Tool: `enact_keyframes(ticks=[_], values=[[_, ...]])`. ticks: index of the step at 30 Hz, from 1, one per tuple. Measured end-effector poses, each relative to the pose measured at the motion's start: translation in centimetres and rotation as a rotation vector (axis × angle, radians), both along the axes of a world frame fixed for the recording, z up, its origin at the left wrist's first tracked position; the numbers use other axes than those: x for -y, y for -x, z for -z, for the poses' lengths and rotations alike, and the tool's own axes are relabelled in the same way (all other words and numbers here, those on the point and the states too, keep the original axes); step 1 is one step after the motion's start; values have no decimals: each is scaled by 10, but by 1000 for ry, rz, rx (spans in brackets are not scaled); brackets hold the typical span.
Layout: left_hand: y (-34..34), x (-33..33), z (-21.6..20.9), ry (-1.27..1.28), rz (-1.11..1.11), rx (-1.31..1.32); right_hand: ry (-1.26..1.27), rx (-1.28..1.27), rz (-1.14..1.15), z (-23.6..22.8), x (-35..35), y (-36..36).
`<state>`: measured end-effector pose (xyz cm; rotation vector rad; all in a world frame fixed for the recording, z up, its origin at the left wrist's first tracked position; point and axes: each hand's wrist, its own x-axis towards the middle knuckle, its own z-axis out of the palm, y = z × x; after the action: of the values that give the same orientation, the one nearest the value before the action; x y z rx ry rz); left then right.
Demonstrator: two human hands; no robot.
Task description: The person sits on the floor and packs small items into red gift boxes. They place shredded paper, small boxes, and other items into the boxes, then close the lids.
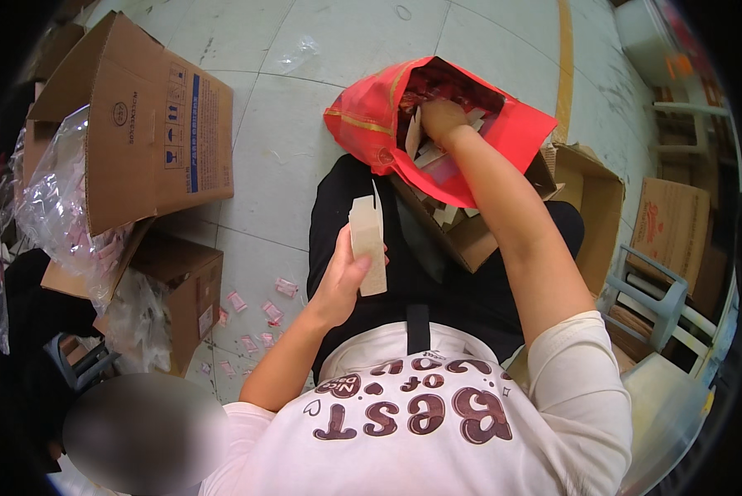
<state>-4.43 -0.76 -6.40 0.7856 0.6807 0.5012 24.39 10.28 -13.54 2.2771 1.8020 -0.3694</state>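
Note:
My left hand (342, 277) is closed around a stack of cream-white cards (368, 244), held upright above my left thigh. One thin card sticks up past the others at the top. My right hand (443, 121) reaches into the mouth of a red bag (362, 116) with gold trim. Its fingers are bent down among the contents and mostly hidden. Beside it, a white card (415, 132) stands on edge in the bag. The bag rests on an open cardboard box (470, 244) between my knees, where more pale cards show.
At left stand a large open carton (160, 132) lined with clear plastic (52, 198) and a smaller carton (193, 289). Small pink-and-white packets (271, 312) lie scattered on the tiled floor. A grey plastic stool (648, 289) and a closed carton (672, 227) are at right. Someone sits at lower left.

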Motion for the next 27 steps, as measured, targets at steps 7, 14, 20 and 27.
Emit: enact_keyframes(ticks=[7,14,20,27], values=[[8,-15,-7,-390,76,-328,-219,-76,148,-122,36,-7],[-12,-1,-12,-449,0,-327,-299,-569,-406,-229,106,62],[-19,23,-15,-221,62,-212,-168,-280,-506,-215,107,73],[-6,75,12,-343,300,-233,487,-697,-527,-170,140,91]])
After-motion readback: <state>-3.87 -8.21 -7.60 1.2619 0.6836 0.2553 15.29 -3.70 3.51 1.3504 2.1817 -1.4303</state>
